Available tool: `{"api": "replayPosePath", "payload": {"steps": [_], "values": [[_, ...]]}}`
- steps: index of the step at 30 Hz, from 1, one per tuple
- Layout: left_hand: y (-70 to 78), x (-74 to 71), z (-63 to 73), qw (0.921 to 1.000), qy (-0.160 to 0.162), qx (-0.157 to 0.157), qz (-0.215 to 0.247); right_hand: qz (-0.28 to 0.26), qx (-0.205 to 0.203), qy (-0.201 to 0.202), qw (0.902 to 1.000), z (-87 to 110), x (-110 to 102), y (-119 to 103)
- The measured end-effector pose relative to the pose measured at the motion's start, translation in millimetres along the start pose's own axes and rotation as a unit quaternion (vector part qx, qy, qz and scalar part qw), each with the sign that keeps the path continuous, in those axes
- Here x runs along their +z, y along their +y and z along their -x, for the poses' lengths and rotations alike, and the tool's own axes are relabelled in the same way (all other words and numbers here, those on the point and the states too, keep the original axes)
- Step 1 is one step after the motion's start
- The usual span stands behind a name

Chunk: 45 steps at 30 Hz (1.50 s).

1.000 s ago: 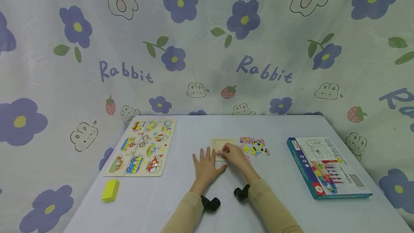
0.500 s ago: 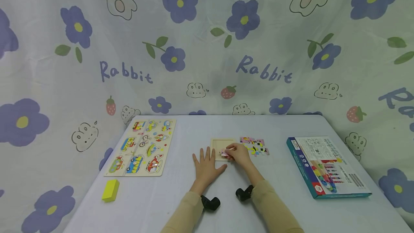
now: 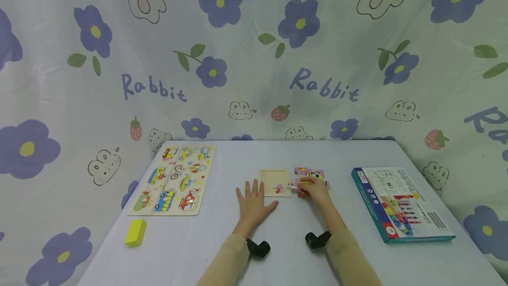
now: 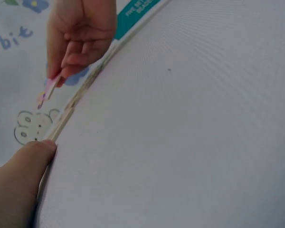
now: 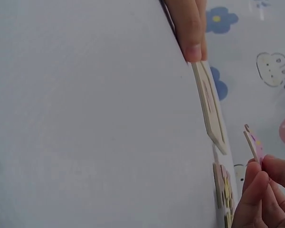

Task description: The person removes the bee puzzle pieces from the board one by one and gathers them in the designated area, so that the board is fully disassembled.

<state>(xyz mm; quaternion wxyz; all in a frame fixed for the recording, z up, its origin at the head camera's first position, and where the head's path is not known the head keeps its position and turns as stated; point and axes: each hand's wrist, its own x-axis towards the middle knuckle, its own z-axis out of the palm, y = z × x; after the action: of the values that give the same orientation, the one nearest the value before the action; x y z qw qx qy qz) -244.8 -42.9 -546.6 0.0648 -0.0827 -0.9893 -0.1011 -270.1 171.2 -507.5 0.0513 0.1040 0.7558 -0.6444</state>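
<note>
My right hand [image 3: 316,191] pinches a pink puzzle piece [image 5: 255,145] between thumb and fingers, raised just right of a small square wooden puzzle tray [image 3: 269,179]. Inside the tray, near its lower right corner, lies another pink piece [image 3: 278,188]. My left hand [image 3: 252,205] rests palm down with fingers spread at the tray's left side. Its thumb [image 4: 31,159] touches the tray's edge in the left wrist view. Several pink and yellow puzzle pieces [image 3: 304,171] lie right of the tray, partly hidden by my right hand.
A wooden vehicle puzzle board [image 3: 174,180] lies at the left, with a yellow block [image 3: 136,232] in front of it. A flat teal-edged box [image 3: 402,204] lies at the right. The white table [image 3: 293,264] meets a patterned curtain at the back.
My right hand has moved right, from over the tray to beside the loose pieces, and carries a pink piece. A piece in the tray now shows uncovered. My left hand has stayed put.
</note>
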Motion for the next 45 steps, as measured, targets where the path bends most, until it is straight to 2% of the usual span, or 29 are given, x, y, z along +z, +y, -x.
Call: {"api": "replayPosePath", "payload": {"steps": [4,11,14,18,23,32,39,45], "values": [[-0.1,-0.2,-0.6,1.0,-0.003,0.0,0.002,-0.004,0.006,0.021,0.9998,3.5,-13,4],[-0.6,-0.5,-0.3,1.0,-0.005,0.0,0.002,-0.041,-0.02,0.025,0.9987,13.6,-35,12],[-0.4,-1.5,0.3,1.0,-0.005,0.0,0.002,-0.032,0.01,0.034,0.9989,15.1,-41,13],[0.4,-3.8,1.0,1.0,-0.008,-0.001,0.005,-0.001,0.056,0.043,0.9975,14.6,-47,14],[1.3,-6.1,1.4,0.9999,-0.009,-0.002,0.004,0.032,0.08,0.046,0.9952,17.0,-53,14],[1.8,-5.8,2.3,1.0,-0.006,-0.003,0.003,0.119,0.049,0.071,0.9892,21.9,-51,15],[2.5,-5.0,2.2,1.0,0.0,0.0,0.003,0.213,0.041,0.079,0.9729,24.1,-49,11],[2.6,-4.5,2.1,1.0,0.003,0.0,0.002,0.233,0.041,0.073,0.9689,22.4,-49,12]]}}
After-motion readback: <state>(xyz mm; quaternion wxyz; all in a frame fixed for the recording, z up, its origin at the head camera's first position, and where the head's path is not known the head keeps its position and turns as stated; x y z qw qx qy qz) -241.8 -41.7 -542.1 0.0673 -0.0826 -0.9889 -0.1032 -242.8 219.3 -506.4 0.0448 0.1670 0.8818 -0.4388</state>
